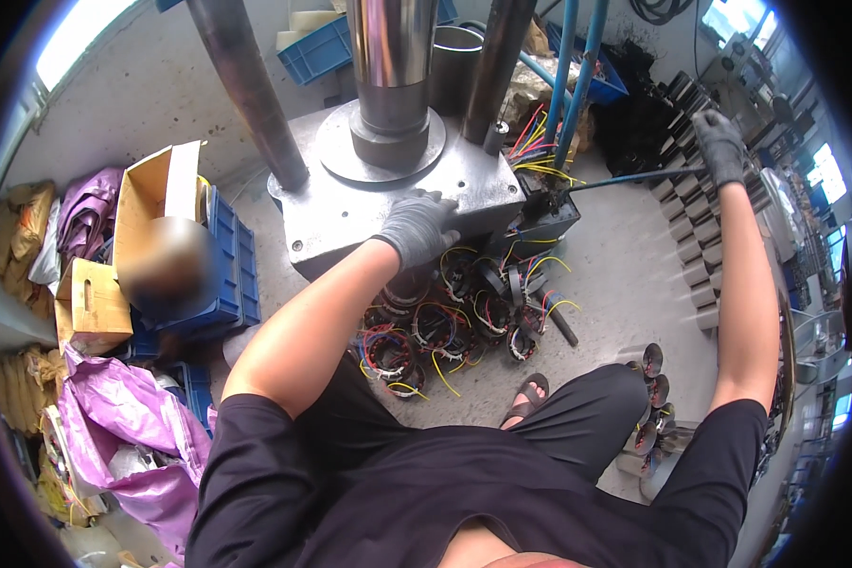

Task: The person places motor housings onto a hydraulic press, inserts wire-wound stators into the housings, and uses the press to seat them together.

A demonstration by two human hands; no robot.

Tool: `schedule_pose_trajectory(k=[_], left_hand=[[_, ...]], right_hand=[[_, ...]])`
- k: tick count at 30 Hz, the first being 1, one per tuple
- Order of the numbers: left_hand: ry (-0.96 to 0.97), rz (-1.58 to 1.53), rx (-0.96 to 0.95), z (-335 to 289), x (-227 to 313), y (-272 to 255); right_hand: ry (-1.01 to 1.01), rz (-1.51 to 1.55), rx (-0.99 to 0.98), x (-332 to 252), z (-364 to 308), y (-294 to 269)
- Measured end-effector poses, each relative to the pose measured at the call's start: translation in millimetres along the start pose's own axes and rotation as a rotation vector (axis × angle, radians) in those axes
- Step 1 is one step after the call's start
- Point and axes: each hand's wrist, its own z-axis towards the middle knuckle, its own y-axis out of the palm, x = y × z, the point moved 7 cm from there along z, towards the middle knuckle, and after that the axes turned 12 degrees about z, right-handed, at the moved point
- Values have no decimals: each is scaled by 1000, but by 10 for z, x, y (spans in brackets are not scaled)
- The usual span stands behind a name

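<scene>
The grey-gloved left hand [417, 229], fingers loosely spread, rests on the silver metal press plate [336, 222]; wired black ring coils [514, 286] lie before it; rightward, the right hand [720, 147] curls, grip unclear.

- Two grey-gloved hands [415, 229]
- One silvery, rectangular steel block [320, 225]
- One thick, polished steel cylinder [391, 47]
- Two dark, round metal columns [248, 95]
- At least five black, ring-shaped coils [388, 370] trailing coloured wires

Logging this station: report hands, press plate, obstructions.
Left hand at front of press plate. Right hand outstretched near stacked cylinders, grip unclear. Wired rings crowd nearby floor.
</scene>
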Motion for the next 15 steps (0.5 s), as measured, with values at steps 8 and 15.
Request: schedule_pose_trajectory(k=[8, 15], left_hand=[[102, -161, -90, 172, 231, -88], [-64, -374, 207, 230, -97, -262]], right_hand=[[-366, -260, -445, -181, -1516, -139], [-784, 214, -275, -2948, -1159, 228]])
